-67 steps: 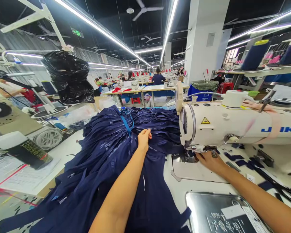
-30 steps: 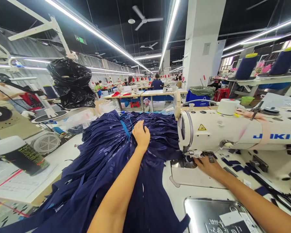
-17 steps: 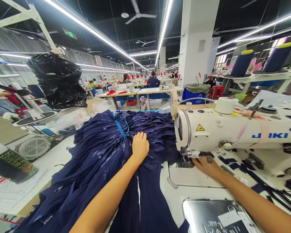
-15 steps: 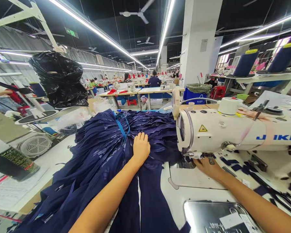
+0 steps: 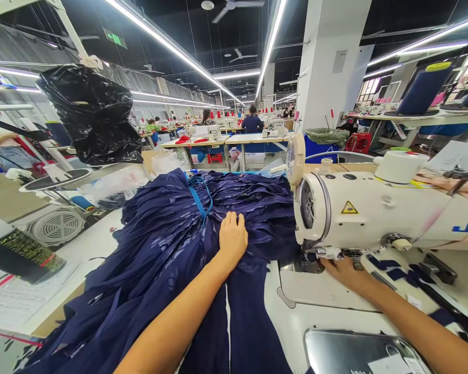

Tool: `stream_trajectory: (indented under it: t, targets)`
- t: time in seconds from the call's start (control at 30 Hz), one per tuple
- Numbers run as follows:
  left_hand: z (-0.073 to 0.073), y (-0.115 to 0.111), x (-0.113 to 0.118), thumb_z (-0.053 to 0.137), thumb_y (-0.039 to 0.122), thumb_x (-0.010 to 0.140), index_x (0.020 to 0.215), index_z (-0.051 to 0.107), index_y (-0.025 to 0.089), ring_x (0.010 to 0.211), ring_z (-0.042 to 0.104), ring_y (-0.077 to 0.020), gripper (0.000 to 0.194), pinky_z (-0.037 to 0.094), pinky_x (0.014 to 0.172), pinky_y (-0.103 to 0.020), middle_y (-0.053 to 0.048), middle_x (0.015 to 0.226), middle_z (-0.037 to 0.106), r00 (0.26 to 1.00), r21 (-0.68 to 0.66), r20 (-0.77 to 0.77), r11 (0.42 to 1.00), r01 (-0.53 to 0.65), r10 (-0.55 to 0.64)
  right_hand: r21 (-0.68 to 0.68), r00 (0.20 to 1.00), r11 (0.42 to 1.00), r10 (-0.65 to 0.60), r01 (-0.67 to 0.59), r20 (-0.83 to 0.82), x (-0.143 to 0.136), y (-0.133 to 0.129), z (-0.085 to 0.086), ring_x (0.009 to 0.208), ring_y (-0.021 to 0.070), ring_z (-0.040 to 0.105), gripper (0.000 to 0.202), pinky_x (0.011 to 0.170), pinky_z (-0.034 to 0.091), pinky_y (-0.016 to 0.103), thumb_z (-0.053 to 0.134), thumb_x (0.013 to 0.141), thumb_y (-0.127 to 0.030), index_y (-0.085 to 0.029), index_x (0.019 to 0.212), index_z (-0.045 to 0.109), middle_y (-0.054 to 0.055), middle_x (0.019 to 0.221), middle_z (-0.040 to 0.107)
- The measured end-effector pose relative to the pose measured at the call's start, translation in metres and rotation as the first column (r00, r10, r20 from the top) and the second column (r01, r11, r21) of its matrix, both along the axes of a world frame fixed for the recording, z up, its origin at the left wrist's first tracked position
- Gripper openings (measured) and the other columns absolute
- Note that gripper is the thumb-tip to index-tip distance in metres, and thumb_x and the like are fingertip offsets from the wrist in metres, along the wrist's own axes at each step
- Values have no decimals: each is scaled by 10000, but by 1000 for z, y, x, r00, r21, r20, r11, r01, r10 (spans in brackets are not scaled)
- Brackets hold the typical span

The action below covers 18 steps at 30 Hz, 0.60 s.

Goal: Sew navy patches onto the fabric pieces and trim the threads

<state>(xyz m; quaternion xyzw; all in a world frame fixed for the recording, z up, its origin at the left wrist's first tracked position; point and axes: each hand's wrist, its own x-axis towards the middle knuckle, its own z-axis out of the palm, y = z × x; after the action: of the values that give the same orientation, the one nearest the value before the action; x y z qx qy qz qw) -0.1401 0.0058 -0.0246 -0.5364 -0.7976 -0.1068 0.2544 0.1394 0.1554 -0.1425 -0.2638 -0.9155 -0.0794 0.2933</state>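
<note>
A large pile of navy blue fabric [image 5: 164, 249] covers the left and middle of the sewing table, with a lighter blue strap [image 5: 199, 200] looped on top. On this pile rests my left hand [image 5: 233, 239], its fingers bent down into the cloth; whether they pinch it is hidden. The cream sewing machine [image 5: 366, 208] stands to the right. My right hand [image 5: 345, 271] reaches beneath its head, close to the needle plate [image 5: 304, 264], with the fingertips partly covered by machine parts.
A phone [image 5: 359, 353] lies at the front edge. Black scissors [image 5: 452, 306] and navy scraps [image 5: 395, 274] are at the right. At the left stand a cup-like container [image 5: 23, 254] and a hanging black bag [image 5: 93, 114]. A person [image 5: 252, 122] sits farther back.
The view has turned slightly, so the machine appears farther right and larger. My left hand stays on the fabric and my right hand stays beside the needle area.
</note>
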Motion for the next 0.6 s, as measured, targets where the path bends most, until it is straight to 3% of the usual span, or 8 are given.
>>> stream_trajectory:
  t: [0.13, 0.33, 0.5, 0.6]
  targets:
    - [0, 1, 0, 454, 151, 789, 1182, 521, 53, 1181, 449, -288, 410, 380, 950, -371, -187, 1199, 534, 1000, -23, 2, 1000, 0, 0, 67, 993, 997, -48, 41, 104, 8, 2, -8, 595, 184, 568, 409, 614, 514, 384, 362, 771, -52, -259, 968, 655, 60, 633, 602]
    - [7, -3, 3, 446, 169, 803, 1178, 521, 64, 1158, 466, -289, 397, 395, 903, -398, -178, 1197, 548, 1000, -80, -18, 997, 5, -6, 105, 988, 994, 15, -31, 152, 11, 6, -6, 529, 161, 526, 394, 529, 494, 327, 403, 737, -76, -249, 1002, 637, 57, 604, 586]
    - [7, -4, 4, 440, 172, 805, 1186, 510, 62, 1166, 460, -285, 403, 406, 881, -389, -183, 1234, 525, 1000, -112, -24, 994, -6, 4, 313, 985, 949, -7, -48, 172, 12, 6, -11, 530, 151, 518, 430, 500, 448, 264, 431, 698, -35, -257, 1016, 616, 41, 602, 585]
    - [5, -3, 3, 437, 161, 802, 1198, 498, 48, 1170, 456, -289, 416, 419, 874, -375, -189, 1233, 522, 1000, -120, -19, 993, -13, 10, 471, 983, 878, 0, -88, 184, 15, 8, -14, 558, 151, 533, 486, 538, 452, 262, 456, 686, -32, -263, 1099, 566, 27, 619, 591]
